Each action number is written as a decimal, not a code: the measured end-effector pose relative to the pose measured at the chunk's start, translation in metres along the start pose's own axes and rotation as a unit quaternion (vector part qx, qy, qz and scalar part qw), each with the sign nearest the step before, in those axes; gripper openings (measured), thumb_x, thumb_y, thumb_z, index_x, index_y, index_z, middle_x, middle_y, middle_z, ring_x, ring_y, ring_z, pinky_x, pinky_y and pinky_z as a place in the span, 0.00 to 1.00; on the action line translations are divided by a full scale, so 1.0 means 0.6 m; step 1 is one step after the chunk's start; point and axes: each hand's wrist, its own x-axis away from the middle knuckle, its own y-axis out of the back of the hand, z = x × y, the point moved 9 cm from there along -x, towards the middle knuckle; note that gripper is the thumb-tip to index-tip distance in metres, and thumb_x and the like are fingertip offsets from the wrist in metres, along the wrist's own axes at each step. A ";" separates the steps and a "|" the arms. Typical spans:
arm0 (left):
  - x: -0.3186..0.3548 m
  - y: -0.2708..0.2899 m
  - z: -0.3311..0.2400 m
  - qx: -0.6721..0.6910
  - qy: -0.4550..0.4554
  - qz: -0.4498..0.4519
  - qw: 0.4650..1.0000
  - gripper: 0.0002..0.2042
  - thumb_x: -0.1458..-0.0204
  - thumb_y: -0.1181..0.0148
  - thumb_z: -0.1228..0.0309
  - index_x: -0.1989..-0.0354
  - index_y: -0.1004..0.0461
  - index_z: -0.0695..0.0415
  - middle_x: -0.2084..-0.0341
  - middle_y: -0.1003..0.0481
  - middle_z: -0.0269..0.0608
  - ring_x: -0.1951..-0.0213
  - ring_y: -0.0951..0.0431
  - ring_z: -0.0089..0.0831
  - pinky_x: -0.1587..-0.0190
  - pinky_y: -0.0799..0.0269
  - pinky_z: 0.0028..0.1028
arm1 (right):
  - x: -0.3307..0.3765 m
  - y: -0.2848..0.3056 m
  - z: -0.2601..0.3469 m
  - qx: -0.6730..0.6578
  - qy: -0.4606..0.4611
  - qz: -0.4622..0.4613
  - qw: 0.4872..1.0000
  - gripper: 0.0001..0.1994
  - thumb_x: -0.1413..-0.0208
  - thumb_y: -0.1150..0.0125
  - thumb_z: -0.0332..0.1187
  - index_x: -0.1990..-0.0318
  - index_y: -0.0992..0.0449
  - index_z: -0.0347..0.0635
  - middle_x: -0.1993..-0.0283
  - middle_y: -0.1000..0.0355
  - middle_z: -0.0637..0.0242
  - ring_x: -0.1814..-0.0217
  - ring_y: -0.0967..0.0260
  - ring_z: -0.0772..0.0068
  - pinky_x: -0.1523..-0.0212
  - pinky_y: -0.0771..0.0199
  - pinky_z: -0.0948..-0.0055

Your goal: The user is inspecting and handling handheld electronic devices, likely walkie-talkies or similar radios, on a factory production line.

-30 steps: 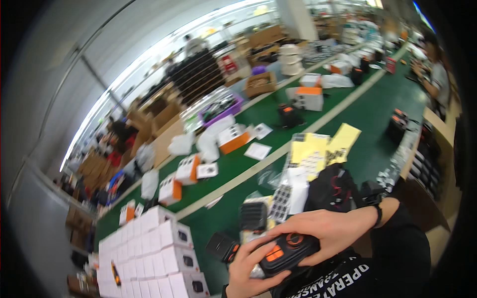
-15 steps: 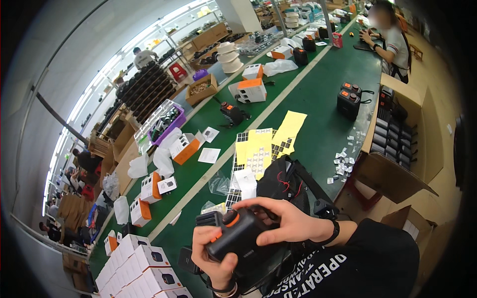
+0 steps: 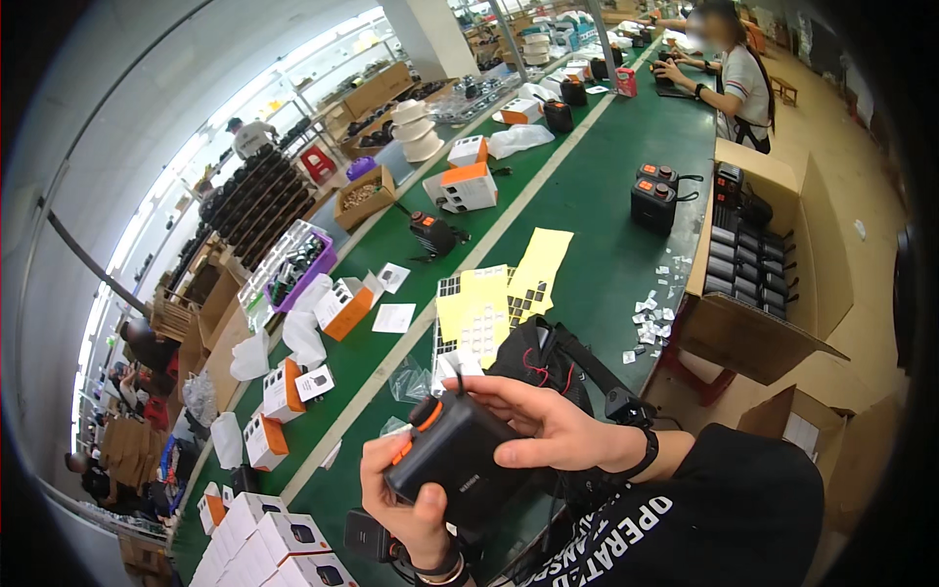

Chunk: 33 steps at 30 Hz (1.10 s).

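Between my two hands is a black box-shaped device [image 3: 460, 465] with an orange-ringed knob and orange buttons on one end. My left hand [image 3: 406, 499] wraps its lower left end, thumb on the front face, fingers by the orange buttons. My right hand [image 3: 548, 430] grips the other side, thumb on the face and fingers over the far edge. A dark cord sticks up near the right fingertips. Below my left wrist lies another black device [image 3: 367, 536], partly hidden. Beyond my right hand rests a black bag [image 3: 538, 357] with red cord.
Yellow sticker sheets [image 3: 479, 308] lie on the green table [image 3: 587, 215]. White-and-orange boxes [image 3: 293, 533] are stacked at near left. Two black devices [image 3: 653, 201] stand by the right edge, near small white scraps [image 3: 646, 323]. An open carton [image 3: 753, 328] holds several more. A co-worker [image 3: 748, 83] sits far right.
The device has tilted in my hands, its knob end swinging left and its front face showing more. The surroundings have shifted left in view.
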 end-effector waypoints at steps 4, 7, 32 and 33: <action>-0.003 -0.004 0.040 0.073 0.104 -0.005 0.992 0.28 0.59 0.41 0.53 0.58 0.34 0.66 0.67 0.33 0.39 0.63 0.31 0.26 0.59 0.36 0.24 | -0.005 0.006 -0.009 0.000 -0.019 -0.032 0.999 0.32 0.44 0.47 0.35 0.37 0.54 0.32 0.39 0.47 0.57 0.37 0.50 0.70 0.39 0.49 0.71; 0.006 -0.001 0.089 0.186 0.240 -0.020 0.952 0.26 0.47 0.54 0.51 0.54 0.35 0.65 0.60 0.31 0.43 0.59 0.29 0.28 0.57 0.33 0.26 | -0.012 0.003 -0.009 0.007 -0.009 -0.018 1.000 0.33 0.41 0.51 0.42 0.36 0.56 0.33 0.39 0.47 0.55 0.36 0.52 0.68 0.38 0.53 0.70; 0.027 0.008 0.095 0.205 0.295 0.069 0.931 0.28 0.41 0.69 0.49 0.42 0.46 0.61 0.50 0.35 0.48 0.50 0.31 0.38 0.49 0.34 0.36 | -0.034 -0.048 -0.044 0.066 -0.011 -0.068 0.995 0.52 0.62 0.30 0.34 0.36 0.64 0.32 0.38 0.51 0.58 0.41 0.48 0.66 0.38 0.52 0.66; 0.014 0.029 0.078 0.101 0.217 0.032 0.971 0.29 0.42 0.66 0.49 0.41 0.49 0.61 0.48 0.38 0.48 0.47 0.35 0.38 0.47 0.37 0.35 | -0.032 -0.046 -0.029 0.118 0.029 -0.087 0.989 0.52 0.65 0.29 0.32 0.36 0.63 0.32 0.40 0.49 0.56 0.44 0.46 0.61 0.40 0.50 0.65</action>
